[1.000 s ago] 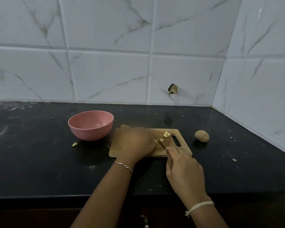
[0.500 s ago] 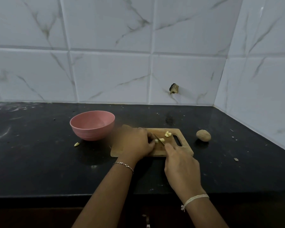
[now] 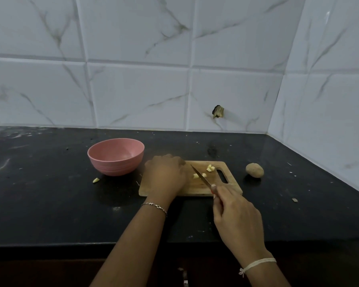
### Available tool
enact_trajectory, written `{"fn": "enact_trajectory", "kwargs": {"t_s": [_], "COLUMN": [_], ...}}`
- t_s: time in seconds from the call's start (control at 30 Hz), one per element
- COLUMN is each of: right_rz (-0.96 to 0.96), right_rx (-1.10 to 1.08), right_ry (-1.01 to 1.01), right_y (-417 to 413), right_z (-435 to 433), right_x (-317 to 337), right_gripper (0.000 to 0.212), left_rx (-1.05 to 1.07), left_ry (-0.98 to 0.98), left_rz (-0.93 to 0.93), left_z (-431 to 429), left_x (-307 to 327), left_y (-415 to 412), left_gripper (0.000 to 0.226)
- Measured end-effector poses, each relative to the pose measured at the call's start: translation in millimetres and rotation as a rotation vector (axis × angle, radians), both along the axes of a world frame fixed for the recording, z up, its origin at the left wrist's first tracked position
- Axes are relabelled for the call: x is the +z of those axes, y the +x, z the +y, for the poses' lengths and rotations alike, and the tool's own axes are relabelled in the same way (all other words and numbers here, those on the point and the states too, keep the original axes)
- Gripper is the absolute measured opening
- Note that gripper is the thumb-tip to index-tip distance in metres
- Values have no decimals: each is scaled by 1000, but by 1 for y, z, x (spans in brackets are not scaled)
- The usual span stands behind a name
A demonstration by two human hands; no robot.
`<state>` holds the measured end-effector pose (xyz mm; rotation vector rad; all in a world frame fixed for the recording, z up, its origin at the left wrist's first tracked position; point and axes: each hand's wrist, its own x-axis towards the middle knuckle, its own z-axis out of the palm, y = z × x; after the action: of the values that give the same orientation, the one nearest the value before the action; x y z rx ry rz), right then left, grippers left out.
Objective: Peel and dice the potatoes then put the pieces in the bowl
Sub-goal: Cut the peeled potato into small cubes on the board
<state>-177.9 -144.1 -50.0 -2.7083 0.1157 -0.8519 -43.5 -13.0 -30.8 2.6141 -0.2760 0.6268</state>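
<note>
- Bowl (image 3: 115,156), pink, waits left of the cutting board (image 3: 195,188) for pieces.
- Left hand (image 3: 164,175) hunches on it; whether it grips, I cannot tell.
- Potato dice (image 3: 209,168) lie beside the knife (image 3: 201,175), clenched in the right hand (image 3: 234,214).
- Unpeeled potato (image 3: 254,170) waits farther right.

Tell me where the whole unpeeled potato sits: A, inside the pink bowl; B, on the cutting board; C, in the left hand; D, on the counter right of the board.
D: the whole potato lies on the black counter, apart from the cutting board, past its handle end.
</note>
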Motion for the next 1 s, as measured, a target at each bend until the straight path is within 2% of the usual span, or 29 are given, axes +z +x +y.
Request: {"fn": "enact_trajectory", "kwargs": {"t_s": [0.5, 0.63, 0.9, 1.0], "right_rz": [13, 40, 213, 253], "right_rx": [-7, -13, 30, 58], "right_ry": [-8, -24, -127, -157], "right_y": [-2, -2, 2, 5], "right_z": [2, 4, 11, 16], "right_x": [4, 7, 17, 23], "right_gripper": [23, 22, 27, 22], "left_rx": [-67, -71, -107, -111], "left_ry": [68, 58, 27, 16], "left_rz": [81, 72, 87, 86], "left_z": [-3, -4, -6, -6], "left_x": [6, 5, 6, 7], "left_y": [-10, -10, -10, -10], "left_gripper": [31, 24, 16, 15]}}
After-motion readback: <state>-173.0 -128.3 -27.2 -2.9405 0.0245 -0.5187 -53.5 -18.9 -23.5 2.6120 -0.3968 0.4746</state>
